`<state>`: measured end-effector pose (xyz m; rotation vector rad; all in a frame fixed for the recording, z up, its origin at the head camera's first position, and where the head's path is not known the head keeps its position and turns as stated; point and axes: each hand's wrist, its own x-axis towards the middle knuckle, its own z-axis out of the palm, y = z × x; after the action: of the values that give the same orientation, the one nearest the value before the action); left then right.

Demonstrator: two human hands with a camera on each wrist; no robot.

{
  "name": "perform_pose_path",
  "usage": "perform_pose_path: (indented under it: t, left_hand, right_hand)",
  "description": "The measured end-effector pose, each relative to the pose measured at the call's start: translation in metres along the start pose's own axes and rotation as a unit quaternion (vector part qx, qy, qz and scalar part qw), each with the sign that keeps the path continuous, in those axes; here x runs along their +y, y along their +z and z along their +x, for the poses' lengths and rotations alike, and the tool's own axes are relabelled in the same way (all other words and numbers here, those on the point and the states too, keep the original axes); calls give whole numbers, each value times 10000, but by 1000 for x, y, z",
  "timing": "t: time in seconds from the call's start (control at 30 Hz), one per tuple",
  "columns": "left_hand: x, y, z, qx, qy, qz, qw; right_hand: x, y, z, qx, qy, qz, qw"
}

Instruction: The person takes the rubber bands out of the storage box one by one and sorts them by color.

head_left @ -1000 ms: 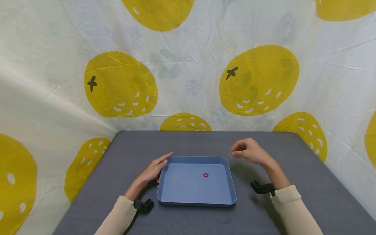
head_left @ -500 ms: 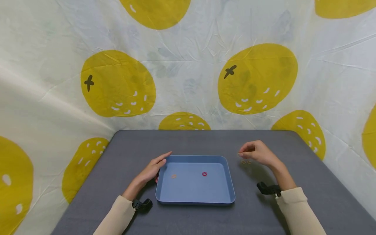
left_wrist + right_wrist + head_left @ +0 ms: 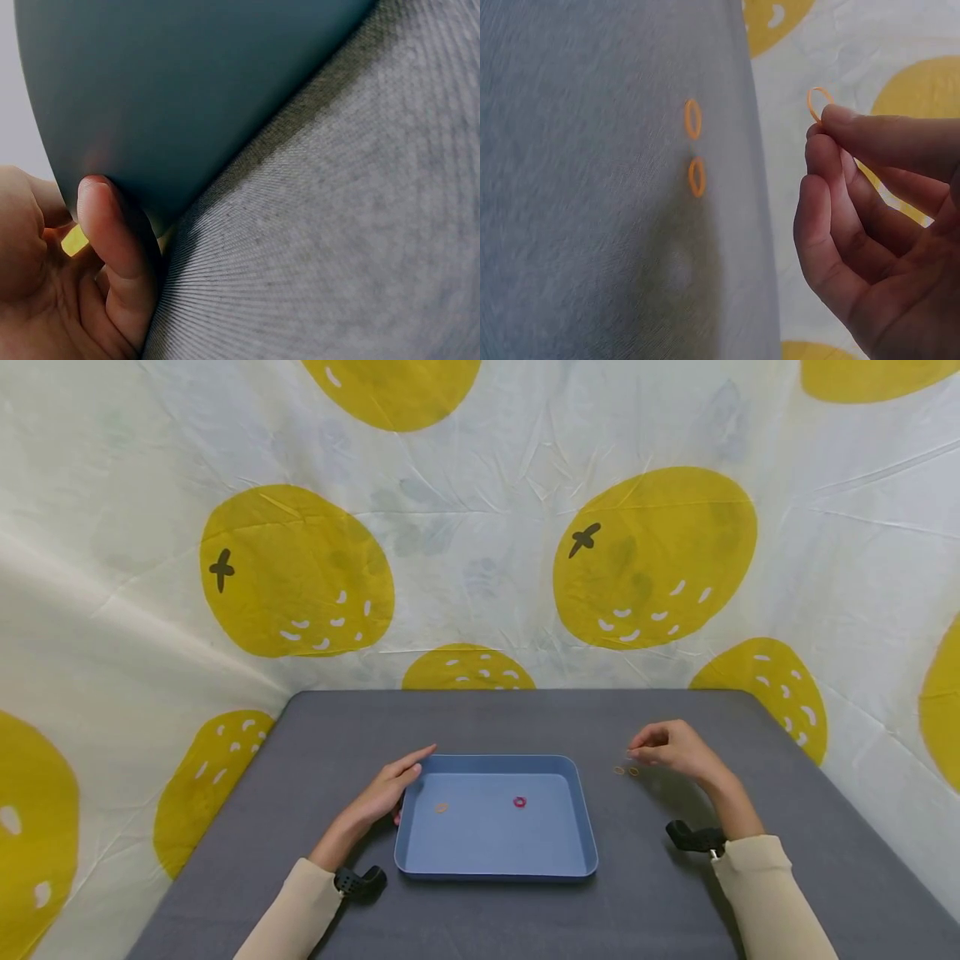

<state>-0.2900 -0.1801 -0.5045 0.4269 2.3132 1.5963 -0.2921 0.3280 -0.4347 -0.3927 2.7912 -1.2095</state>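
Observation:
A blue tray [image 3: 495,870] lies mid-table with a red ring [image 3: 519,802] and a pale orange ring [image 3: 442,807] on its floor. My left hand [image 3: 411,778] rests with straight fingers along the tray's left rim. In the left wrist view its thumb [image 3: 112,247] presses the tray's outer wall [image 3: 187,90]. My right hand [image 3: 634,751] hovers right of the tray and pinches a small orange ring [image 3: 819,101] between thumb and forefinger. Just left of and below those fingertips, two more orange rings [image 3: 618,770] [image 3: 634,771] lie on the grey cloth, also seen as rings [image 3: 693,118] [image 3: 697,176].
The grey table [image 3: 525,718] is boxed in by a white sheet with yellow fruit prints [image 3: 652,560] at the back and both sides. Black wrist mounts [image 3: 360,881] [image 3: 693,837] sit at my cuffs. Bare cloth surrounds the tray.
My right hand has drifted right, from the tray's far right corner to above the two loose rings, still pinching its ring. The left hand has stayed on the tray.

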Motion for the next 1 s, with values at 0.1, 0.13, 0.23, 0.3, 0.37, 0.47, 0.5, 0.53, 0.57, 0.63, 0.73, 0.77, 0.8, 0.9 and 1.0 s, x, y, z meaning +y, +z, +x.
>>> perform_pose_path:
  t: [0.1, 0.13, 0.23, 0.3, 0.37, 0.47, 0.5, 0.53, 0.57, 0.63, 0.73, 0.77, 0.8, 0.9, 1.0]
  left_hand:
    - [0, 0, -1, 8, -12, 43, 10000]
    - [1, 0, -2, 12, -25, 46, 10000]
    - [1, 0, -2, 26, -5, 67, 10000]
    - [2, 0, -2, 35, 8, 74, 10000]
    - [2, 0, -2, 31, 13, 82, 10000]
    - [3, 1, -2, 26, -15, 79, 10000]
    - [3, 1, -2, 29, -19, 76, 10000]
    - [2, 1, -2, 32, -24, 77, 10000]
    - [2, 1, -2, 29, -23, 81, 10000]
    - [2, 1, -2, 37, -10, 75, 10000]
    - [1, 1, -1, 19, 5, 61, 10000]
    - [1, 1, -1, 16, 8, 52, 10000]
    - [2, 1, -1, 11, 10, 43, 10000]
    - [1, 0, -1, 2, 30, 29, 10000]
    - [2, 0, -1, -4, 61, 2, 10000]
  right_hand:
    - [6, 0, 0, 22, 65, -29, 10000]
    - [9, 0, 0, 17, 86, -31, 10000]
    - [17, 0, 0, 23, 153, -58, 9999]
    - [22, 0, 0, 30, 227, -91, 9997]
    - [27, 0, -1, 37, 306, -109, 9995]
    - [33, -1, -2, 62, 419, -123, 9990]
    - [35, -1, -3, 71, 460, -133, 9988]
    - [36, -1, -3, 66, 482, -140, 9987]
    - [37, -2, -4, 64, 507, -154, 9986]
    - [39, -2, -5, 51, 562, -176, 9983]
    - [42, -3, -6, 37, 651, -178, 9977]
    - [43, -3, -7, 30, 679, -189, 9975]
    - [43, -3, -7, 35, 756, -185, 9970]
    - [44, -2, -8, -1, 827, -228, 9963]
    - [45, -2, -9, 1, 929, -258, 9953]
